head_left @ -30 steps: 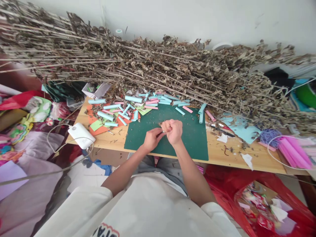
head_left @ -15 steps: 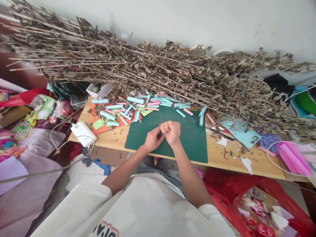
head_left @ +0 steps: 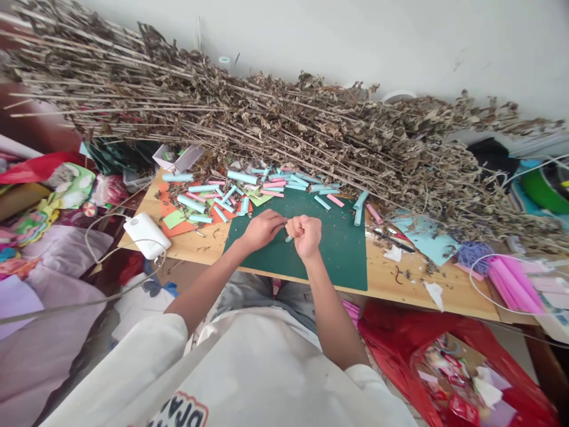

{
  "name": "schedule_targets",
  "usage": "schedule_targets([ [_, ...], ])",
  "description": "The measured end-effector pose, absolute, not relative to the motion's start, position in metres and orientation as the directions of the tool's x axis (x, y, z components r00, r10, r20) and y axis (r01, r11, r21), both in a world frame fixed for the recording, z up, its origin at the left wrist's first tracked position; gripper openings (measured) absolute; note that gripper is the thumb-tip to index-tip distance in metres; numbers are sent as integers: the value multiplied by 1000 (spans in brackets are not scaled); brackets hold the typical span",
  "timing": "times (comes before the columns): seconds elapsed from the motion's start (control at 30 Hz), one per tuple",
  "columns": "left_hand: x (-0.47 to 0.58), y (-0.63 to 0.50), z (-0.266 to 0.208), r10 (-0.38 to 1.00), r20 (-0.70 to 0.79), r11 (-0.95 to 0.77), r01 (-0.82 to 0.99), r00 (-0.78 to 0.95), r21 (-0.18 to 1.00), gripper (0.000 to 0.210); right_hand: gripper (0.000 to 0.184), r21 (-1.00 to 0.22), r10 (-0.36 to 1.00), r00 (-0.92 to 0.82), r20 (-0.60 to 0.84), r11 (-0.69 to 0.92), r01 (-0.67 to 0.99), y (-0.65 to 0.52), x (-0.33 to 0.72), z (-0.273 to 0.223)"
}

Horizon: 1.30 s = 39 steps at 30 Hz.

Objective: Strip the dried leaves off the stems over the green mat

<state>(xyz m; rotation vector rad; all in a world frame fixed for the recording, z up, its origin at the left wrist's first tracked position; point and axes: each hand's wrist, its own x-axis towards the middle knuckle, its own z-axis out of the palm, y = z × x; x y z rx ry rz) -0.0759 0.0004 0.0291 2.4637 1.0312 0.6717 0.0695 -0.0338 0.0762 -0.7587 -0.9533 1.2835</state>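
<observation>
Above the green cutting mat [head_left: 338,261], my right hand [head_left: 306,234] is closed in a fist around a small light blue paper tube [head_left: 288,238], whose end pokes out below the fingers. My left hand [head_left: 265,228] meets it from the left, fingertips pinched together at the top of the fist. What those fingertips hold, if anything, is too small to make out. Beyond the hands lies a loose heap of light blue paper tubes [head_left: 242,177] and pink paper tubes [head_left: 335,200].
A thick pile of dried leafy stalks [head_left: 275,118] runs along the wall behind. A white power bank [head_left: 147,235] with a cable sits at the left table edge. On the right are a pen [head_left: 393,240], blue paper [head_left: 427,237] and purple string [head_left: 475,255]. A red bag [head_left: 391,332] hangs below.
My left hand has risen from beside the right fist to its top. The light blue tube's end now shows under the right hand. The view has shifted slightly.
</observation>
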Motion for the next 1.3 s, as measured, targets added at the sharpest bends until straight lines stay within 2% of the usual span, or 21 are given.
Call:
schedule_targets([
  [0.1,-66,20,30,654,182,-726,540,735,426,27,59,-890,988,37,150,152,-430,-34,71,77],
  [0.27,-68,41,36,653,102,-715,567,750,408,41,59,-876,988,70,137,154,-456,-34,75,76],
  [0.4,-72,43,36,579,52,-736,494,814,462,42,59,-868,987,66,149,162,-469,-36,73,75],
  [0.47,-65,41,33,565,54,-731,469,823,496,24,59,-880,986,70,149,165,-445,-37,70,75],
  [0.53,-54,41,29,571,73,-713,450,818,538,15,59,-886,985,75,157,174,-430,-38,67,76],
  [0.63,-41,40,26,569,156,-678,354,807,644,19,59,-876,981,77,178,193,-442,-38,65,78],
  [0.7,-42,37,28,594,237,-643,276,769,714,23,59,-870,980,80,182,198,-452,-38,66,78],
  [0.8,-54,20,36,712,322,-568,244,624,786,27,58,-882,981,88,171,192,-430,-37,66,77],
  [1.0,-65,-26,40,776,210,-432,260,595,863,14,60,-887,980,81,181,198,-417,-38,60,87],
  [1.07,-59,-33,36,804,214,-432,297,555,852,20,59,-867,968,110,227,252,-429,-44,68,108],
  [1.13,-55,-35,33,820,230,-435,308,524,846,22,56,-845,931,212,297,360,-395,-50,86,134],
  [1.23,-55,-35,32,856,236,-401,302,460,865,24,38,-892,901,331,279,371,-258,-51,127,158],
  [1.3,-58,-33,33,892,228,-363,318,390,876,27,26,-952,919,333,211,271,-145,-43,153,152],
])
